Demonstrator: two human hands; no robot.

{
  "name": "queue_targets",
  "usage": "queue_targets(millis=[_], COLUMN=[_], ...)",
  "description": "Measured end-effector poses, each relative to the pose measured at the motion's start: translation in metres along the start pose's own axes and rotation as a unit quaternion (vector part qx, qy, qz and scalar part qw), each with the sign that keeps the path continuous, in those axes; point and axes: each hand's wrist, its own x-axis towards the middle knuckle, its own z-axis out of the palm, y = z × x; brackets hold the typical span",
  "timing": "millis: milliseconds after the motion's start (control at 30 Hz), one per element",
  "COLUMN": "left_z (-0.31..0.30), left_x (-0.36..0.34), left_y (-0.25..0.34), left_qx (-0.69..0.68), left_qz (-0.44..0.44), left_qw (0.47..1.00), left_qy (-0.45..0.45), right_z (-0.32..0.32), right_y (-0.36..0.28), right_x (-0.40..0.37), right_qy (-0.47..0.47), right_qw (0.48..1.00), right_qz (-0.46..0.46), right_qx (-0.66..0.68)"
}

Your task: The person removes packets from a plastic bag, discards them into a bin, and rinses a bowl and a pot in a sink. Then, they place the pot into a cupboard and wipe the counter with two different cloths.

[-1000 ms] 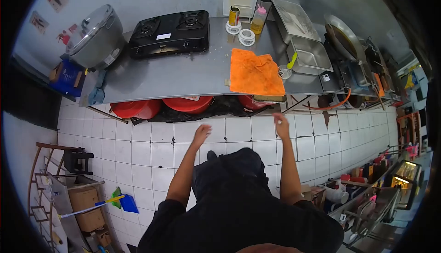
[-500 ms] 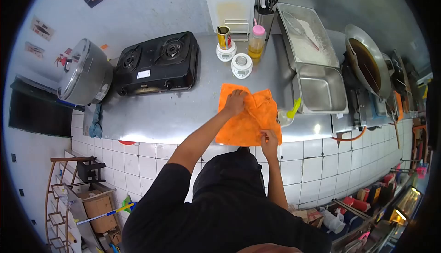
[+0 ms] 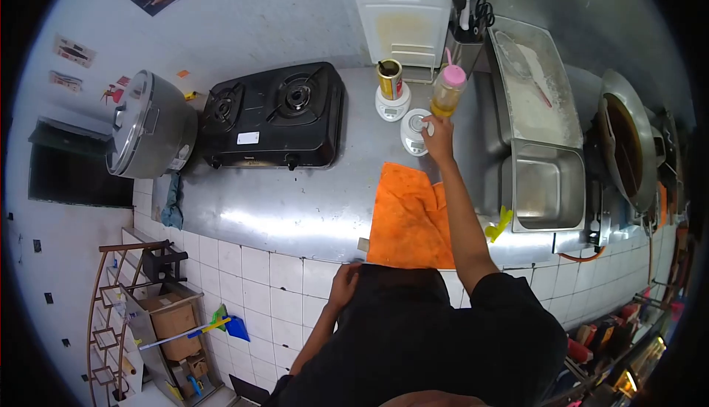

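My right hand (image 3: 439, 139) reaches over the counter, its fingers closed at the right edge of the front white kitchen scale (image 3: 415, 135). Just behind those fingers stands a bottle of yellow liquid with a pink cap (image 3: 453, 76). My left hand (image 3: 344, 284) is low by the counter's front edge, against my black clothing; its fingers are loosely bent and hold nothing visible. An orange cloth (image 3: 408, 219) lies spread and creased at the front edge, partly under my right forearm. A second white scale (image 3: 392, 108) carries a gold can (image 3: 389, 78).
To the left are a black two-burner stove (image 3: 277, 115) and a large pot (image 3: 153, 126). On the right stand a floury tray (image 3: 543, 122), a steel pan (image 3: 548, 185) and a wok of dark oil (image 3: 624, 141). A white cutting board (image 3: 402, 26) leans at the back.
Both hands have left the orange cloth. My right hand has moved forward to the front scale, and my left hand has drawn back to my body. The view has shifted.
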Motion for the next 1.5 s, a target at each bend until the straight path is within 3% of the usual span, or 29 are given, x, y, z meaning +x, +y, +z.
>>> queue_targets(millis=[33,133,200,267,333,500,600,700,767,833,900,1033,1100,1200,1267,1300,1367,1400,1433,1467,1500], left_z=[-0.004,-0.011,-0.014,-0.029,-0.035,-0.042,-0.045,-0.044,-0.044,-0.046,-0.046,-0.052,-0.056,-0.054,-0.055,-0.056,-0.053,-0.046,-0.038,-0.030,-0.020], left_x=[-0.010,-0.023,-0.028,-0.036,-0.038,-0.036,-0.031,-0.023,-0.021,-0.014,-0.011,0.004,0.011,0.027,0.038,0.045,0.063,0.070,0.080,0.093,0.105], left_y=[-0.003,-0.035,-0.058,-0.050,-0.052,-0.034,-0.034,-0.036,-0.041,-0.036,-0.038,-0.016,-0.004,0.002,0.015,0.024,0.041,0.046,0.052,0.057,0.062], left_qx=[-0.042,-0.132,-0.183,-0.129,-0.171,-0.221,-0.264,-0.258,-0.276,-0.270,-0.273,-0.217,-0.195,-0.172,-0.143,-0.145,-0.059,-0.063,0.020,0.105,0.173], left_qz=[-0.068,-0.118,-0.099,-0.105,-0.096,-0.083,-0.053,-0.047,-0.047,-0.041,-0.034,-0.012,0.000,0.029,0.045,0.043,0.065,0.058,0.080,0.103,0.114], left_qw=[0.997,0.983,0.975,0.978,0.969,0.954,0.937,0.939,0.938,0.943,0.946,0.969,0.976,0.984,0.989,0.988,0.995,0.995,0.996,0.989,0.978], left_qy=[0.021,0.055,0.075,0.122,0.149,0.183,0.221,0.223,0.203,0.190,0.169,0.121,0.100,0.049,-0.003,-0.002,-0.044,-0.042,-0.033,-0.026,-0.025], right_z=[0.005,0.008,0.009,0.013,0.012,0.022,0.025,0.024,0.013,0.006,0.016,0.034,0.033,0.008,-0.020,-0.031,-0.048,-0.059,-0.068,-0.076,-0.088], right_y=[0.001,-0.006,-0.014,-0.020,-0.020,-0.006,-0.005,-0.021,-0.069,-0.107,-0.108,-0.098,-0.107,-0.104,-0.090,-0.078,-0.029,-0.025,-0.025,-0.035,-0.057], right_x=[0.002,0.011,0.011,0.016,0.013,0.015,0.020,0.045,0.064,0.085,0.109,0.123,0.110,0.062,-0.003,-0.037,-0.103,-0.115,-0.125,-0.125,-0.122], right_qy=[-0.005,-0.041,-0.158,-0.173,-0.209,-0.208,-0.233,-0.209,-0.060,0.043,0.085,0.038,0.128,0.107,-0.006,-0.113,-0.191,-0.224,-0.254,-0.258,-0.307], right_qw=[1.000,0.997,0.982,0.980,0.970,0.961,0.962,0.977,0.982,0.990,0.984,0.988,0.964,0.976,0.995,0.991,0.970,0.945,0.908,0.905,0.858], right_qz=[0.000,-0.050,-0.031,-0.012,0.042,-0.010,0.029,0.038,0.071,-0.042,-0.148,-0.147,-0.173,-0.179,-0.095,0.050,0.092,0.191,0.291,0.293,0.378], right_qx=[-0.004,-0.036,-0.099,-0.102,-0.116,-0.180,-0.137,-0.021,0.165,0.126,0.058,-0.017,-0.154,-0.057,-0.037,-0.059,-0.122,-0.144,-0.165,-0.166,-0.161])
